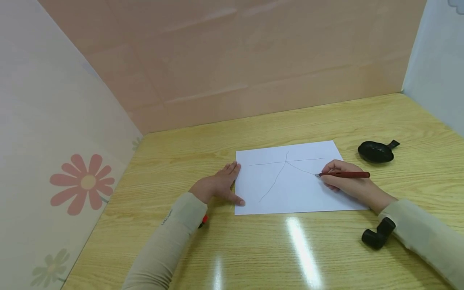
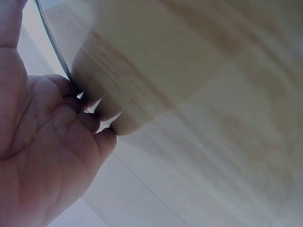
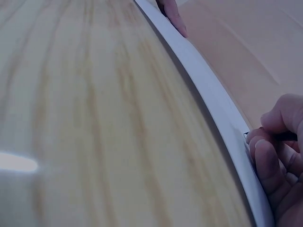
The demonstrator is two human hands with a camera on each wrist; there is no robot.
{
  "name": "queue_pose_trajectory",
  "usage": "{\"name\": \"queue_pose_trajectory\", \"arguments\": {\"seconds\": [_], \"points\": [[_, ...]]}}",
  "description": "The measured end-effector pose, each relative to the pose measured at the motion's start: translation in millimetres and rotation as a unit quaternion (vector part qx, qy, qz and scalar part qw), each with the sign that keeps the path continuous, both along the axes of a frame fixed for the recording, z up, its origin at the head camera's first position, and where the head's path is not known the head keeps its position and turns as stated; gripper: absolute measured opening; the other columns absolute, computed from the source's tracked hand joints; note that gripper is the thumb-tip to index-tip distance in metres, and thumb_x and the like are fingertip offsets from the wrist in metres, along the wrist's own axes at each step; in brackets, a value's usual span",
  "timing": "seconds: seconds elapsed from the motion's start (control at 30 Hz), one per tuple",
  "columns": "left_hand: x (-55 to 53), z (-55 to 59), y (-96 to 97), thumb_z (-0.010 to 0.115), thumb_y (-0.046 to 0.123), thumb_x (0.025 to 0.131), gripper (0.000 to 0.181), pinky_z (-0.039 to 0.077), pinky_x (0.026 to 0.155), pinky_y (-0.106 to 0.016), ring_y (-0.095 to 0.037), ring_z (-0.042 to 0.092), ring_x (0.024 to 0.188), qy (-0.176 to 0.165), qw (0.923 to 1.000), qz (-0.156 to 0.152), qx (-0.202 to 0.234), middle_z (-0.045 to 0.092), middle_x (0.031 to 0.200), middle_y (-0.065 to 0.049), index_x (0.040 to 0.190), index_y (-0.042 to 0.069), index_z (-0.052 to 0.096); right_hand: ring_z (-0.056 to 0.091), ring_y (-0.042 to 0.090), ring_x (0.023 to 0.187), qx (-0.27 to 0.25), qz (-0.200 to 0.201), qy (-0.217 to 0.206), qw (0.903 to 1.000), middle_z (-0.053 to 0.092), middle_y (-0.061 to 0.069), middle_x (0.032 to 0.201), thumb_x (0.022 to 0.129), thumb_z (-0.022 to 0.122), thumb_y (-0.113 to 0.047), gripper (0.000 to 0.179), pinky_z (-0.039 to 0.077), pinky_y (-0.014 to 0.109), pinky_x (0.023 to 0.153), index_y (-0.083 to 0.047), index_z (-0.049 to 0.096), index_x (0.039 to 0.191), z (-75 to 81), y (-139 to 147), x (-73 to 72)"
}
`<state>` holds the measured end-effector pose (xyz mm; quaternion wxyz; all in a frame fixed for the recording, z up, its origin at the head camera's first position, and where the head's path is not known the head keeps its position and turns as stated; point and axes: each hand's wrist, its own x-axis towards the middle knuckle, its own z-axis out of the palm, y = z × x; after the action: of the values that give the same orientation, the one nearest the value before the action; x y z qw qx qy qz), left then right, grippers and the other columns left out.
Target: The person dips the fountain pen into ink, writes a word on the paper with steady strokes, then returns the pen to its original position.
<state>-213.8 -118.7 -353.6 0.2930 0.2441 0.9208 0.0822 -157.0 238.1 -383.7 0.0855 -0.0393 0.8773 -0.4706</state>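
A sheet of white paper (image 1: 290, 189) lies on the wooden table, with several thin dark lines drawn across it that meet near its upper middle. My right hand (image 1: 342, 179) pinches a dark red pen (image 1: 351, 175), its tip on the paper at the end of a slanting line. In the right wrist view the curled fingers (image 3: 267, 161) rest on the paper, and the pen is mostly hidden. My left hand (image 1: 221, 186) lies on the paper's left edge, thumb on the sheet. The left wrist view shows its palm (image 2: 52, 137) and fingertips on the table surface.
A small black pan-shaped dish (image 1: 375, 152) stands right of the paper. A black wrist device (image 1: 378, 233) sits at the right sleeve; a red and black piece (image 1: 205, 219) shows by the left sleeve. Walls border the table (image 1: 188, 149) at the back and sides.
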Motion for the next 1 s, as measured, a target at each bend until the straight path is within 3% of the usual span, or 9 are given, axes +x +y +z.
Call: {"name": "queue_pose_trajectory", "arguments": {"seconds": [0.3, 1.0], "points": [[0.8, 0.6, 0.8, 0.074, 0.051, 0.072, 0.119, 0.003, 0.115, -0.04, -0.021, -0.013, 0.142, -0.002, 1.0, 0.006, 0.003, -0.013, 0.155, -0.004, 0.149, 0.01, -0.008, 0.053, 0.011, 0.062, 0.013, -0.011, 0.001, 0.9999, 0.059, 0.002, 0.071, 0.09, 0.06, -0.03, 0.032, 0.043, 0.023, 0.056, -0.002, 0.053, 0.106, 1.4, 5.8, 8.5], [0.7, -0.3, 1.2, 0.074, 0.052, 0.071, 0.119, 0.004, 0.115, -0.038, -0.019, -0.012, 0.142, 0.002, 0.9999, 0.009, -0.005, -0.013, 0.155, -0.002, 0.149, 0.012, -0.007, 0.051, 0.011, 0.06, -0.014, -0.018, 0.012, 0.9997, 0.058, -0.002, 0.069, 0.09, 0.061, -0.024, 0.029, 0.045, 0.024, 0.054, -0.001, 0.052, 0.104, -0.4, 16.6, 21.7]]}}
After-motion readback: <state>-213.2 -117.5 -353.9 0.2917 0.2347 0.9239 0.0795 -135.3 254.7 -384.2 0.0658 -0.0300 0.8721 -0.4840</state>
